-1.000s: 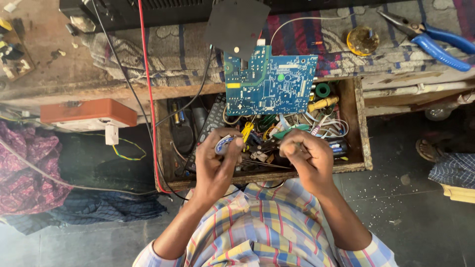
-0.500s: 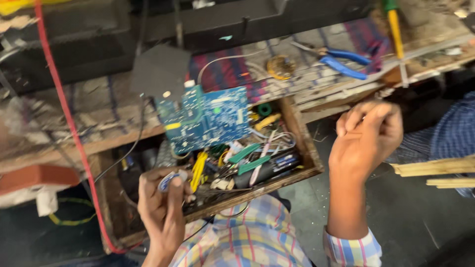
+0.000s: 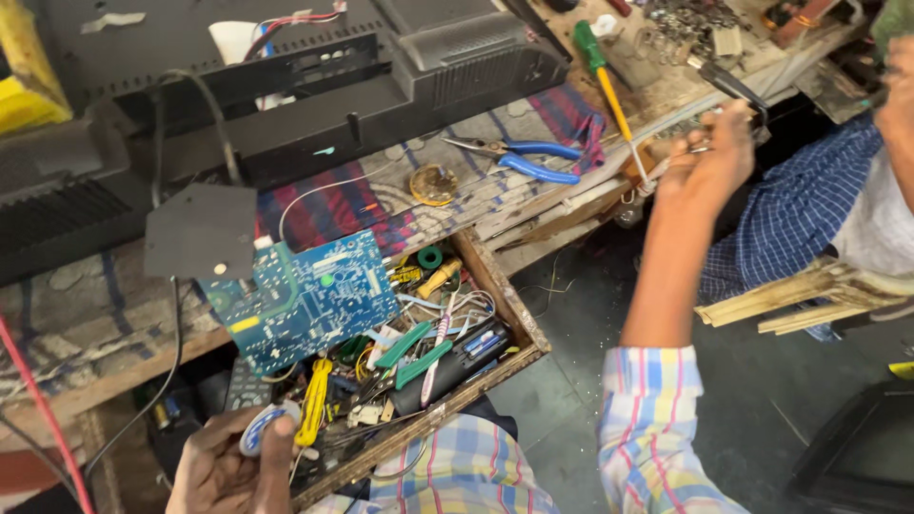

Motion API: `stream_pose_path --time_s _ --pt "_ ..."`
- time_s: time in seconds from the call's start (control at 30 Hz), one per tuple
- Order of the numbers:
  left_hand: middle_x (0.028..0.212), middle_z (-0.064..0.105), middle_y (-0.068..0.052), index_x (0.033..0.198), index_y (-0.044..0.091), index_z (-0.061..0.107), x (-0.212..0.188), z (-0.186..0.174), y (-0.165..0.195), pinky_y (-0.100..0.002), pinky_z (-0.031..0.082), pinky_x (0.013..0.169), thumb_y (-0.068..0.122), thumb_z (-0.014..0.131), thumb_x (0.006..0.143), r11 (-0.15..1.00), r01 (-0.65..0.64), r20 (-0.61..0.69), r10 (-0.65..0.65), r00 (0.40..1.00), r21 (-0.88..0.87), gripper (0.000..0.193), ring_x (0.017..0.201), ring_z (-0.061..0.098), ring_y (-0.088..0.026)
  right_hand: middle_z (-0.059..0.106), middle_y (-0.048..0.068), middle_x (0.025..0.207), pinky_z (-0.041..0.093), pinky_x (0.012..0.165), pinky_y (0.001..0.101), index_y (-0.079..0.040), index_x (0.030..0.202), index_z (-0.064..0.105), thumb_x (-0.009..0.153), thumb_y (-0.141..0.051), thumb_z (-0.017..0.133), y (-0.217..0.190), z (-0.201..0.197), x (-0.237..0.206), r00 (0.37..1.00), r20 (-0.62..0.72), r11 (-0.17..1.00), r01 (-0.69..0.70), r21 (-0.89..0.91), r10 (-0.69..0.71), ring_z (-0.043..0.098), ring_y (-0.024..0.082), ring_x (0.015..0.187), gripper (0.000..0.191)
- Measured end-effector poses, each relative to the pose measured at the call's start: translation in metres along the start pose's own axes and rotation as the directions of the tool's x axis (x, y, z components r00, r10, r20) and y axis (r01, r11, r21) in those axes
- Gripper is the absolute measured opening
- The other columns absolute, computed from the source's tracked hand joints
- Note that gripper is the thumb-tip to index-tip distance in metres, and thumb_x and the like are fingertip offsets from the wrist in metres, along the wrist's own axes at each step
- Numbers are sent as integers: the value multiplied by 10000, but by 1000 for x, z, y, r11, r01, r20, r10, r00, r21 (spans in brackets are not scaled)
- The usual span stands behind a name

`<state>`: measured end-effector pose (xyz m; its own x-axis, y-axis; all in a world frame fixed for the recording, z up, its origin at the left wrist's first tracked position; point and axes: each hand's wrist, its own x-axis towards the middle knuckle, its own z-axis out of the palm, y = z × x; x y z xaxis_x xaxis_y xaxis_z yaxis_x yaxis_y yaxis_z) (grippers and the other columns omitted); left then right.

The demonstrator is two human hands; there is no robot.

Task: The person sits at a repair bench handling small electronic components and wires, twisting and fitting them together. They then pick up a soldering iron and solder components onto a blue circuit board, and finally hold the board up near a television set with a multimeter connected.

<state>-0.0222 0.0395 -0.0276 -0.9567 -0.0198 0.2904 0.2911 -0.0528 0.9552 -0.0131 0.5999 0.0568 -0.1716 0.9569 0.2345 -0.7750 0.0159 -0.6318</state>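
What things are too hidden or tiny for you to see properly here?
Head view:
- Left hand: cut off by the bottom edge; it holds a small spool.
- Right hand: what it grips is too small and blurred to name.
- Drawer: the circuit board covers its back part.

Blue-handled pliers, green screwdriver, blue circuit board, open tool drawer.

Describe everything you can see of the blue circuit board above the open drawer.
The circuit board is a flat rectangle, blue-green on its visible face, with fine white markings, a yellow patch near its lower left corner and a small green dot. It lies tilted, its upper part on the edge of the wooden bench, its lower part over the drawer of tools. A black plate sits by its upper left corner. Neither hand touches it.
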Motion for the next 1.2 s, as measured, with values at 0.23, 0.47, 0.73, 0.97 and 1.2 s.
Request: stream_pose_path --time_s 0.23,0.47,0.73,0.97,1.2 --pt "941 724 -261 1102 -117 581 3 0 5 -319 625 762 27 713 954 981 118 -17 -116 993 155 245 876 751 -206 663 100 835 447 484 312 8 1039 607 1031 -126 791 -3 22 10 949 139 939 303 -162 -282 560 135 591 228" --pt "929 719 -262 1170 -118 542 3 -17 -28 -337 627 677 92 698 957 978 108 -13 -108 994 181 337 746 731 -205 534 63 740 409 486 308 -51 1010 462 1150 -225 649 -10 23 9 762 233 731 646 -218 -604 498 128 561 292" --pt "813 709 -241 1099 -113 593 19 -49 -116 -351 639 664 183 700 980 988 87 99 -100 990 128 336 652 734 -197 616 87 691 366 391 307 -54 909 547 1038 -267 627 -28 -26 21 953 -85 948 300 101 -293 501 158 459 261" --pt "829 703 -257 1105 -129 602 25 -52 -123 -372 631 671 139 698 970 987 118 107 -130 986 111 316 680 729 -223 604 66 795 368 460 252 -36 990 587 1088 -293 568 -15 -70 -11 940 260 876 -308 372 221 499 140 571 276" --pt "999 710 -224 1144 -98 557 10 -13 -30 -327 628 726 93 677 1008 996 -40 15 41 999 -74 263 805 732 -190 601 94 817 395 479 235 -13 1038 590 1124 -275 543 -23 -55 -52 905 361 868 -356 346 226 516 147 602 280"
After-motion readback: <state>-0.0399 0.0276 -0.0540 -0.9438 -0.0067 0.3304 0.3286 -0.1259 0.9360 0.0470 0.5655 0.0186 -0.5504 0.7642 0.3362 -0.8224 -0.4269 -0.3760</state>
